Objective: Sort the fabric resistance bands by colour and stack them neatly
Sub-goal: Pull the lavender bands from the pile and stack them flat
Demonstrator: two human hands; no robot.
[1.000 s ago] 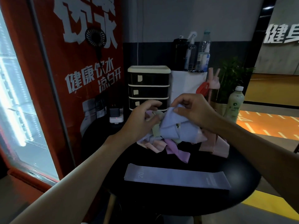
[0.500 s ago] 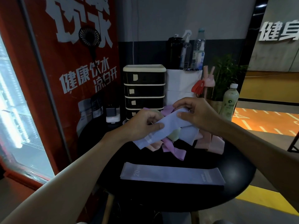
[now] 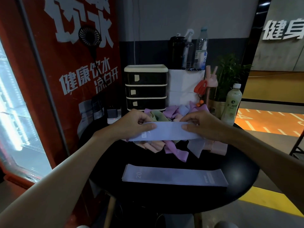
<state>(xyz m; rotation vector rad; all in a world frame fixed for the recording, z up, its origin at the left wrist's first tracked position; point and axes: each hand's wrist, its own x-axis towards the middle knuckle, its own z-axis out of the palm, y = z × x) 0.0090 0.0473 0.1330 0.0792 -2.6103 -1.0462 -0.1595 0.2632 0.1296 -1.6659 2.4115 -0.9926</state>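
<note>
My fingers (image 3: 148, 126) of both hands pinch a lilac band (image 3: 166, 131) stretched flat above the far heap (image 3: 171, 147).

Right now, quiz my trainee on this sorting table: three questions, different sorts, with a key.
1. True or false: the left hand and right hand both pinch the held pale blue band.
2. The flat band lying on the round black table is: A pink, B green, C pale blue.
3. Fill in: the number printed on that flat band is ___.
Key: 1 true; 2 C; 3 20.
</note>
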